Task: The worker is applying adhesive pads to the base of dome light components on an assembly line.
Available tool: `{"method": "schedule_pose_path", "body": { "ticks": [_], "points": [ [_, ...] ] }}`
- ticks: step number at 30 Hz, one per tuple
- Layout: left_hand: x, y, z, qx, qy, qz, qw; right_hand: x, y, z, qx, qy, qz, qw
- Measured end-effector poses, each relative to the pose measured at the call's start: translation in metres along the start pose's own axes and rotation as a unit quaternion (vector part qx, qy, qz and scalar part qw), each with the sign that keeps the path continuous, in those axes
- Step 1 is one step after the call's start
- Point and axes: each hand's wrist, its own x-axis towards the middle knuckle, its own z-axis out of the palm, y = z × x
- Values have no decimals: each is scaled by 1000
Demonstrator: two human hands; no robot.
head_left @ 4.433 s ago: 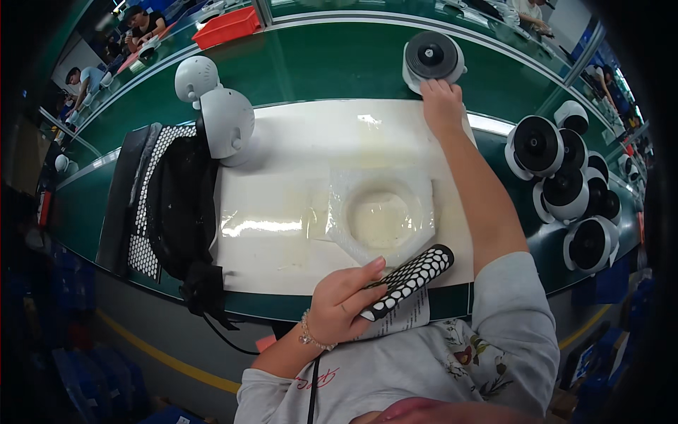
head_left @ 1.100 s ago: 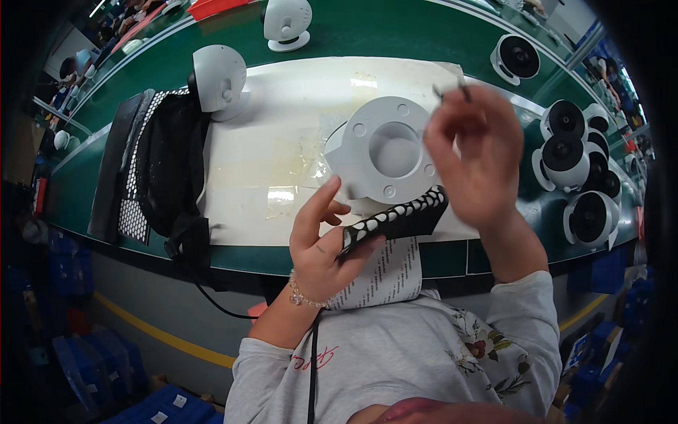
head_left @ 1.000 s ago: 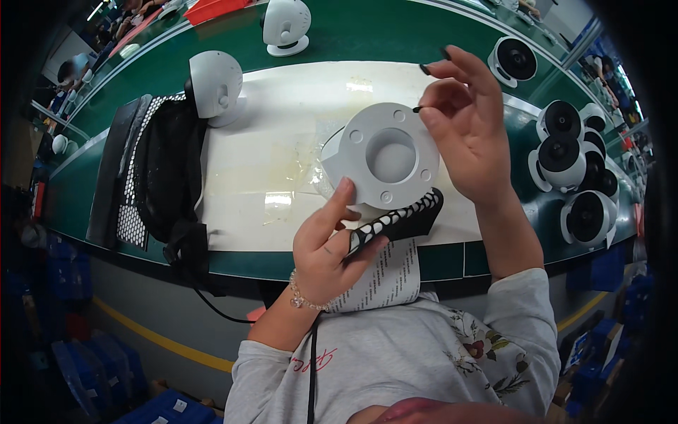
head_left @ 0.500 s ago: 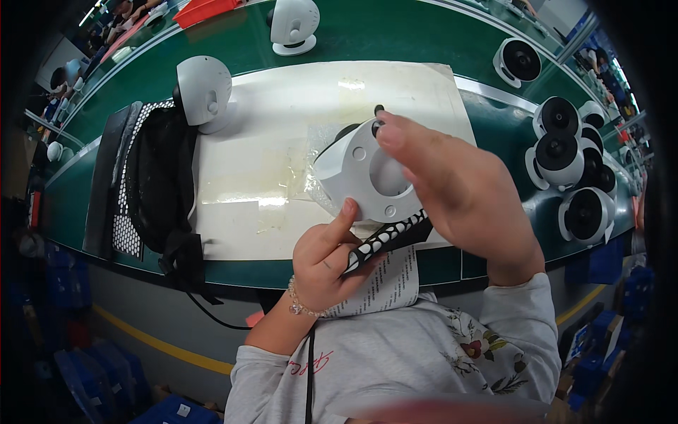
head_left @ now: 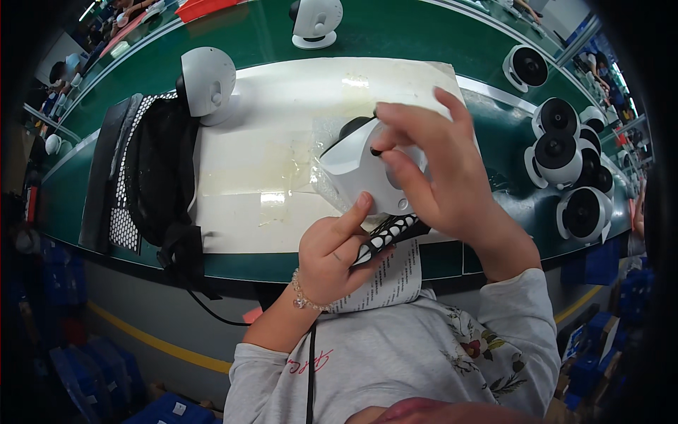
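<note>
One white camera body is held up above the white mat, which lies on a green surface. More white cameras stand at the right edge, and another one stands near a black bag. The right hand closes its grip on the body from above. The left hand holds a black perforated tool and its forefinger touches the body from below.
</note>
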Motion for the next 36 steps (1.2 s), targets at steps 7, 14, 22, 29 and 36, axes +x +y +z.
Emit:
{"method": "schedule_pose_path", "body": {
  "ticks": [7,14,22,29,36],
  "points": [
    [-3,-3,2,-23,-1,-9,1000,-28,-3,-4,-33,-2,4,999],
    [-6,-2,2,-18,1,-30,999,-54,12,9,97,20,69,993],
    [-5,-4,3,-4,-2,-18,1000,-69,13,21,-98,92,-14,991],
    [-1,-2,2,-22,4,-29,999,-85,3,24,-311,21,-45,949],
    [-2,-1,-10,-64,31,-11,997,-85,-1,2,-181,14,1,983]
  ]
}}
